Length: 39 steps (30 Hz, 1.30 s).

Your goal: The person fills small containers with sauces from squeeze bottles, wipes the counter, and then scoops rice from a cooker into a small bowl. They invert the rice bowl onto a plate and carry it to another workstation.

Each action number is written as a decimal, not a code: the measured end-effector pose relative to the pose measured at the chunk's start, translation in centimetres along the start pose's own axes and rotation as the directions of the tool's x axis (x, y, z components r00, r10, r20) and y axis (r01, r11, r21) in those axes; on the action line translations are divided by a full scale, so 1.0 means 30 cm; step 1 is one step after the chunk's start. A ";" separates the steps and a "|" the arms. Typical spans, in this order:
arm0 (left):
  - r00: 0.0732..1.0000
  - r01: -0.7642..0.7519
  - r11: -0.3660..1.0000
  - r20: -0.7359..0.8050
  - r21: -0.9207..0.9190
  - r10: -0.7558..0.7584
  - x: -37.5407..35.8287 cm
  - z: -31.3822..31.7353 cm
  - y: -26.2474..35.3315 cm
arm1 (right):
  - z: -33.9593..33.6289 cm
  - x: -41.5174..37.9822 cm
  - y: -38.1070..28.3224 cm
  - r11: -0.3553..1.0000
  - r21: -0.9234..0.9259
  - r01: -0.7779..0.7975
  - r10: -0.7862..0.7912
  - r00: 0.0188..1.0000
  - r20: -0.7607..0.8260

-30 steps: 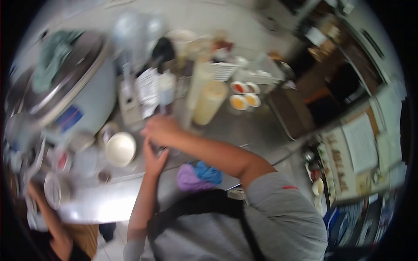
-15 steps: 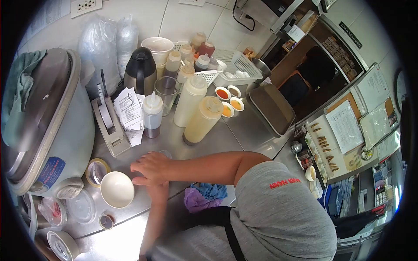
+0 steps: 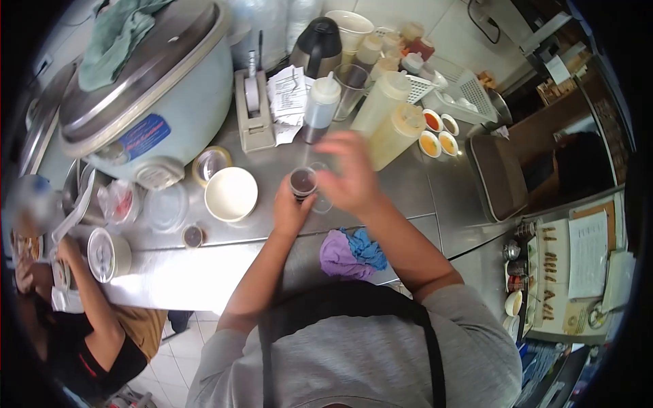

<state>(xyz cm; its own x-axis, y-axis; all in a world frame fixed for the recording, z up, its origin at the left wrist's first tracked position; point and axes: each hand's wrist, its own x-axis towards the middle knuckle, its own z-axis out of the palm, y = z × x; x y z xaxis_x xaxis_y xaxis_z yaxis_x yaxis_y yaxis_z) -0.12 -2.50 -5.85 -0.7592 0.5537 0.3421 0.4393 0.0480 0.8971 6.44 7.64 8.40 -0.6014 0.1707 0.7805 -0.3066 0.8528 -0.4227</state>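
Note:
A small clear sauce cup (image 3: 303, 181) of dark liquid sits in my left hand (image 3: 291, 209), the fingers and thumb wrapped round it. My right hand (image 3: 348, 173), partly blurred, is just to the right of the cup, with its fingers apart and nothing visible in them. Below that hand a clear round plastic lid (image 3: 322, 201) lies on the steel counter. To the left stands a white bowl (image 3: 231, 194), with a roll of tape (image 3: 211, 166) behind it. Another small cup of dark sauce (image 3: 193, 236) is nearer the counter's front edge.
Squeeze bottles (image 3: 400, 132) and a tape dispenser (image 3: 255, 126) with receipts stand behind my hands. A large rice cooker (image 3: 197, 102) fills the back left. Purple and blue cloths (image 3: 348, 255) lie at the front edge. At far left, a co-worker's arm (image 3: 95, 285) reaches toward containers.
The view has swung left, bringing a co-worker into sight. My right hand, which covered the left, has moved off to the right, and the sauce cup in my left hand now shows.

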 end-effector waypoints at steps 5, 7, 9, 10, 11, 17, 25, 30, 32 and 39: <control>0.999 0.031 0.999 0.023 0.041 -0.032 -0.002 0.000 -0.021 | -0.136 -0.245 0.095 0.931 0.059 -0.359 0.361 0.894 -0.264; 1.000 0.012 0.994 -0.024 0.111 -0.010 -0.022 -0.006 -0.018 | -0.076 -0.356 0.192 0.757 0.134 -0.640 0.648 0.761 -0.023; 0.993 -0.022 0.981 -0.107 0.195 0.044 -0.045 -0.002 -0.012 | 0.008 -0.337 0.225 0.541 -0.113 -0.833 0.839 0.526 0.142; 0.992 -0.006 0.988 -0.125 0.153 0.025 -0.068 0.006 -0.036 | 0.051 -0.313 0.229 0.534 -0.234 -0.813 0.845 0.508 0.166; 0.987 -0.002 0.996 -0.158 0.086 0.016 -0.093 0.029 -0.086 | 0.109 -0.325 0.273 0.555 -0.236 -0.798 0.832 0.538 0.137; 0.995 -0.006 1.000 -0.097 0.015 0.007 -0.281 0.052 -0.038 | 0.108 -0.417 0.337 0.669 -0.317 -0.672 0.739 0.554 0.384; 0.684 0.728 0.389 0.558 -0.564 -0.471 -0.189 0.096 0.117 | -0.029 -0.450 0.076 0.736 -0.249 -0.630 0.665 0.601 0.444; 0.570 0.748 0.054 0.599 -0.661 -0.562 -0.161 0.104 0.129 | -0.244 -0.384 0.110 0.859 -0.170 -0.484 0.444 0.867 -0.224; 0.534 0.707 -0.146 0.657 -0.692 -0.533 -0.164 0.117 0.102 | -0.304 -0.344 0.174 0.832 -0.187 -0.523 0.414 0.808 -0.420; 0.514 0.733 -0.203 0.724 -0.649 -0.461 -0.126 0.122 0.127 | -0.208 -0.274 0.398 0.848 0.116 -0.517 0.530 0.823 -0.205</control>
<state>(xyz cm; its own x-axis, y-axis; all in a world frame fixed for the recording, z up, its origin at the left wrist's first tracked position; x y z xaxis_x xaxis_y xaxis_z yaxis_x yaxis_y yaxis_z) 6.17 -1.37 -4.76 -0.2446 0.8640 -0.4400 -0.9575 -0.1436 0.2503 12.33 19.50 -0.17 -0.5063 0.6934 0.5127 -0.0344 0.5779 -0.8154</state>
